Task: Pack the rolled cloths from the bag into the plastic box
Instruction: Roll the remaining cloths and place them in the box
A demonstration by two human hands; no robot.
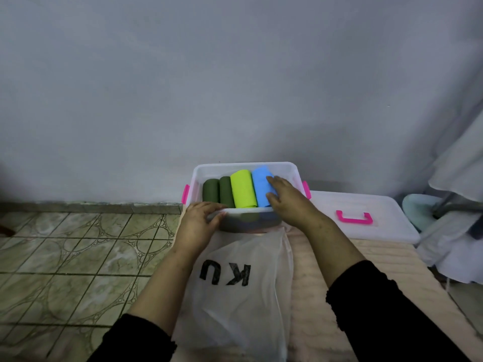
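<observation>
Four rolled cloths lie side by side in the clear plastic box, long axes running near to far: two dark green rolls at left, a lime green roll, then a blue roll. The right hand rests flat, fingers spread, on the blue roll. The left hand grips the box's near rim. Just nearer lies a white plastic bag lettered "KU"; the box's lid lies right.

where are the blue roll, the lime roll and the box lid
blue roll [260, 188]: head view, on its upper side left of the hand
lime roll [243, 189]: head view, middle of its top
box lid [379, 205]: head view, flat top above the pink handle
</observation>
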